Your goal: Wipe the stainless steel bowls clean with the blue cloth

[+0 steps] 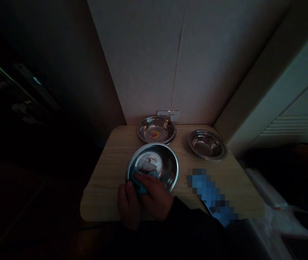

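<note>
A shiny metal bowl [170, 162] rests near the middle of the small wooden table, its inside facing up. My left hand [129, 206] is closed at the bowl's near left rim, its thumb on top. Inside the near left part of the bowl, my right hand [156, 196] presses a blue-green cloth [141, 185] against the wall. The right fingers partly cover the cloth, and both hands hide the near rim. Bright reflections show on the bowl's bottom.
Stacked metal dishes [156, 134], the top one with a yellow and red sticker, stand behind the bowl on the table [104, 173]. More stacked metal bowls [207, 145] stand at the right. A pixelated bluish object [210, 195] lies at the front right. A wall socket [171, 115] is behind.
</note>
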`<state>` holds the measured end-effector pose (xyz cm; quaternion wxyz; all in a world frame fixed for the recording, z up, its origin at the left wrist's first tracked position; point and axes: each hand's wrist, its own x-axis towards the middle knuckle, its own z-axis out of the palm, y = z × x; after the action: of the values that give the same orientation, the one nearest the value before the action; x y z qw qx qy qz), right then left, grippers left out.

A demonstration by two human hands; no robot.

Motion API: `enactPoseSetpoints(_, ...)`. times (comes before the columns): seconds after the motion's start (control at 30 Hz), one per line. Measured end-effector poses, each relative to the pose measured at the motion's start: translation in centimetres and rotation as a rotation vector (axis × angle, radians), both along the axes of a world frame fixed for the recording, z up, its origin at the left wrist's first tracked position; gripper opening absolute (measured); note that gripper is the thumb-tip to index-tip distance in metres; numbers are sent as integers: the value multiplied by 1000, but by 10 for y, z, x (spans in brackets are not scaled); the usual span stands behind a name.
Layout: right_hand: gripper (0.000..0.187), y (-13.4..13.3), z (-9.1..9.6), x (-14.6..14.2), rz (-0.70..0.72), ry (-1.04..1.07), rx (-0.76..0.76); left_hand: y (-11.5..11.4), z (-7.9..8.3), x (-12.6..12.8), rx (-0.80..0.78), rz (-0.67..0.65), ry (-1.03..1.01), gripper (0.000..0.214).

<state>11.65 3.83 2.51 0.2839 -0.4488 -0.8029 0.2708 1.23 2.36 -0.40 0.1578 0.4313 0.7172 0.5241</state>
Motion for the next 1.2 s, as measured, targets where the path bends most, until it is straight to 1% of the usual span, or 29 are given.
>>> enactPoseSetpoints(0.07, 51, -1, -1, 4, 27, -28, 8, -1, 1, 1, -6, 20, -6, 28)
enactPoseSetpoints(0.1, 48, -2, 1, 11, 60, -88, 15, 0, 2, 2, -9, 32, -10, 29)
enactPoseSetpoints(0.2, 36, -4, 10, 37, 149, -356, 50, 2, 5, 4, -16, 42, -30, 31)
enactPoseSetpoints(0.27, 28, -5, 16, 51, 152, -500, 85, 3, 7, 5, -20, 20, -45, 32)
enactPoseSetpoints(0.33, 25, -6, 20, 56, 146, -560, 88, 5, 8, 5, -23, -6, -58, 33)
enactPoseSetpoints(0.4, 31, -6, 18, 51, 159, -514, 60, 5, 8, 5, -25, -22, -68, 34)
enactPoseSetpoints(0.5, 47, -5, 10, 29, 147, -311, 20, 5, 7, 3, -29, -45, -74, 35)
enactPoseSetpoints(0.57, 53, -2, 3, 10, 56, -190, 13, 4, 6, 2, -29, -57, -72, 35)
enactPoseSetpoints(0.67, 61, 5, -1, -10, -91, -118, 24, 4, 6, 0, -30, -54, -69, 32)
enactPoseSetpoints(0.73, 59, 8, 2, -12, -99, -137, 30, 4, 6, -1, -33, -46, -72, 30)
enactPoseSetpoints(0.8, 51, 7, 8, -6, -37, -205, 21, 5, 6, -1, -35, -31, -79, 30)
enactPoseSetpoints(0.9, 38, 2, 19, 12, 95, -364, -9, 6, 6, -1, -37, -9, -92, 30)
enactPoseSetpoints(1.0, 37, -2, 22, 24, 155, -449, 16, 6, 6, 0, -37, -23, -102, 31)
enactPoseSetpoints(1.1, 41, 3, 14, 18, 106, -428, 130, 7, 8, 1, -26, -40, -105, 31)
enactPoseSetpoints(1.2, 40, 16, 5, 3, -15, -428, 227, 9, 9, 1, -14, -30, -101, 30)
